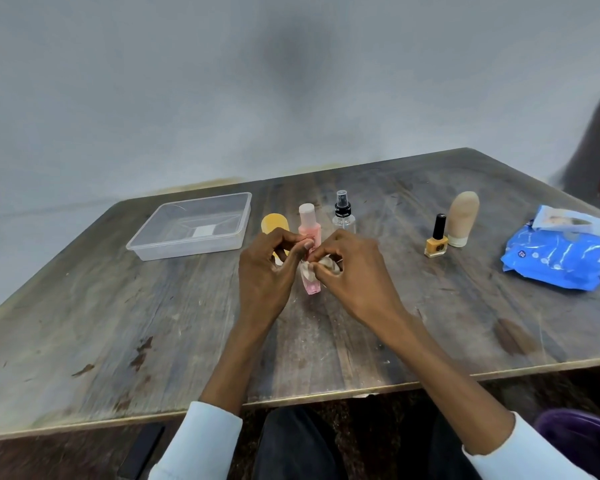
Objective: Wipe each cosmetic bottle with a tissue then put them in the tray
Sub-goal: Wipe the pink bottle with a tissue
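Between my two hands, just above the table (187,334), my left hand (267,271) pinches the small pink bottle (311,285) near its top while my right hand (352,271) curls round the crumpled tissue (326,266) pressed to its side. I judge the wiping is underway. Next, the bottle should go into the tray (153,244) at far left, which holds no bottles yet; the other bottles stand behind.

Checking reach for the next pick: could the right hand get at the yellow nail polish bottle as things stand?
Probably yes. Bare table lies between the right hand and the yellow nail polish bottle, but the hand now pinches a tissue.
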